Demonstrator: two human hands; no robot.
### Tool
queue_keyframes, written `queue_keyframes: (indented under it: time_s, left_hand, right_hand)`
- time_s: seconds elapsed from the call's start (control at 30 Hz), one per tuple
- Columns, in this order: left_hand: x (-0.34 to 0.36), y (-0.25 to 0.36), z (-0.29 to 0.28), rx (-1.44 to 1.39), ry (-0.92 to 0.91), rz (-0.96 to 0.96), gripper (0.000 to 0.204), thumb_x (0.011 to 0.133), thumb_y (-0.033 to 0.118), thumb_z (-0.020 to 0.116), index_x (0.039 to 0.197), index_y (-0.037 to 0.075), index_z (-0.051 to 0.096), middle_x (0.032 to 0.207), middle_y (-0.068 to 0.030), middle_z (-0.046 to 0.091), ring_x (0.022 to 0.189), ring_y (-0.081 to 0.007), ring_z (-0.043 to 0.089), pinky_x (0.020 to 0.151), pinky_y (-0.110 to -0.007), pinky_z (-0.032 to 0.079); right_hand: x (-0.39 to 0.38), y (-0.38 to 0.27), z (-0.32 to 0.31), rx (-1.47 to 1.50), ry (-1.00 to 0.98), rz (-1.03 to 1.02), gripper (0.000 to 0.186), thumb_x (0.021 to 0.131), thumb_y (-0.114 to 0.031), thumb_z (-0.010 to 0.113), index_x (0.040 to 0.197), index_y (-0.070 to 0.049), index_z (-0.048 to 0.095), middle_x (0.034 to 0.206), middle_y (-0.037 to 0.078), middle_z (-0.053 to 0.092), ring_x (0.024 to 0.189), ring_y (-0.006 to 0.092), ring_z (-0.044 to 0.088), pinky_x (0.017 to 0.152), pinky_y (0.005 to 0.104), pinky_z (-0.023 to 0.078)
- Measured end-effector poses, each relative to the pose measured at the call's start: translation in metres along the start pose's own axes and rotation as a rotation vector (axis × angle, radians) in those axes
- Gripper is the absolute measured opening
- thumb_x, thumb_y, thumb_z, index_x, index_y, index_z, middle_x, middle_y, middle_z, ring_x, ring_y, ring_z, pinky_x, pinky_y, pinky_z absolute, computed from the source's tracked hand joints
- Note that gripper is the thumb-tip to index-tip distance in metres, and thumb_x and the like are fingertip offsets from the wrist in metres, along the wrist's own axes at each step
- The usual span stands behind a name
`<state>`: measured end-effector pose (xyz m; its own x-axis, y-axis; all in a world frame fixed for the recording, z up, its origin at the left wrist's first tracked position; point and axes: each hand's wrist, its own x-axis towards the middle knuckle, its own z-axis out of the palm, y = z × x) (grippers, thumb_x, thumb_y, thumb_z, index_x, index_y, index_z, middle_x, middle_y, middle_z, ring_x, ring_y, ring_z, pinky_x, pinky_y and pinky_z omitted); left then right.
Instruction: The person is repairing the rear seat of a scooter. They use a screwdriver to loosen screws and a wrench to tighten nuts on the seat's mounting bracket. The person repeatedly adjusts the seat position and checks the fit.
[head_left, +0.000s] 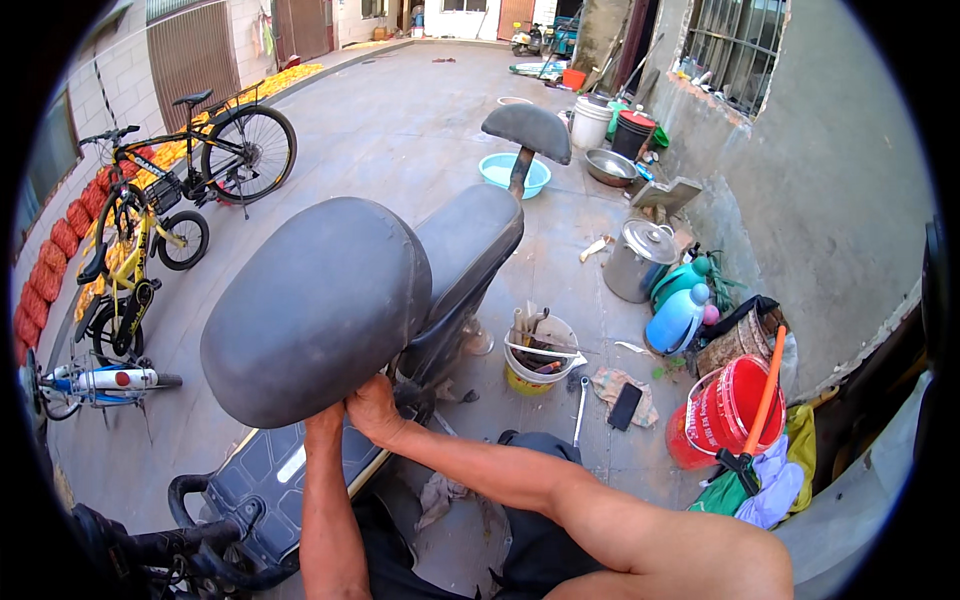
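An electric scooter stands before me, its large dark grey front seat (315,305) nearest and its long rear seat (468,235) behind, with a padded backrest (528,132) at the far end. Both my arms reach under the near edge of the front seat. My left hand (328,420) is mostly covered by the seat, so its fingers do not show. Close against it, my right hand (374,408) has its fingers curled under the seat; whatever they grip is hidden. Below the hands lies the scooter's footboard (285,480).
Right of the scooter stand a tool bucket (528,378), a wrench (581,410), a phone (625,406) on a rag and a red bucket (692,430). A metal pot (637,265) and blue jug (676,318) line the wall. Bicycles (185,165) stand left.
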<state>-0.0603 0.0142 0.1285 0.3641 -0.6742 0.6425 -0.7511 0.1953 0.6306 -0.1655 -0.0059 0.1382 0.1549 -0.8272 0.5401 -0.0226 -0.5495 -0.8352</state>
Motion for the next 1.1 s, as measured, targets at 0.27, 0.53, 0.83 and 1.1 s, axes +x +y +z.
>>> queue_keyframes:
  time_s: [0.27,0.53,0.83,1.1]
  left_hand:
    - [-0.001,0.010,-0.002,0.082,0.029,0.042,0.029,0.087,0.025,0.065,0.107,0.004,0.066,0.103,-0.0142,0.067,0.095,-0.0329,0.061,0.083,-0.045,0.047]
    - [-0.002,-0.034,-0.003,0.162,-0.063,-0.052,0.036,0.090,0.032,0.060,0.113,0.004,0.064,0.108,-0.0164,0.066,0.102,-0.0328,0.060,0.090,-0.045,0.044]
    - [-0.001,0.002,-0.001,0.105,-0.106,-0.091,0.041,0.092,0.037,0.056,0.115,0.003,0.064,0.112,-0.0176,0.065,0.107,-0.0341,0.059,0.094,-0.046,0.042]
    - [-0.002,-0.038,0.005,0.113,-0.050,-0.058,0.038,0.091,0.033,0.060,0.113,0.003,0.065,0.110,-0.0173,0.066,0.104,-0.0336,0.060,0.092,-0.045,0.044]
  right_hand:
    - [-0.002,-0.005,-0.005,-0.046,-0.004,0.057,0.010,0.082,-0.005,0.058,0.091,-0.003,0.062,0.087,0.023,0.062,0.087,0.0442,0.060,0.069,0.0467,0.048]
    - [-0.002,-0.016,-0.004,-0.030,-0.017,0.115,0.009,0.083,-0.006,0.057,0.090,-0.002,0.062,0.084,0.023,0.062,0.085,0.0442,0.060,0.068,0.0465,0.048]
    - [0.001,-0.002,-0.011,-0.040,-0.006,0.098,0.010,0.084,-0.010,0.061,0.090,-0.003,0.066,0.084,0.023,0.064,0.086,0.0419,0.063,0.066,0.0429,0.050]
    - [0.005,-0.012,-0.011,-0.050,-0.059,0.068,0.011,0.085,-0.009,0.058,0.089,-0.003,0.066,0.084,0.023,0.065,0.086,0.0418,0.063,0.067,0.0427,0.050]
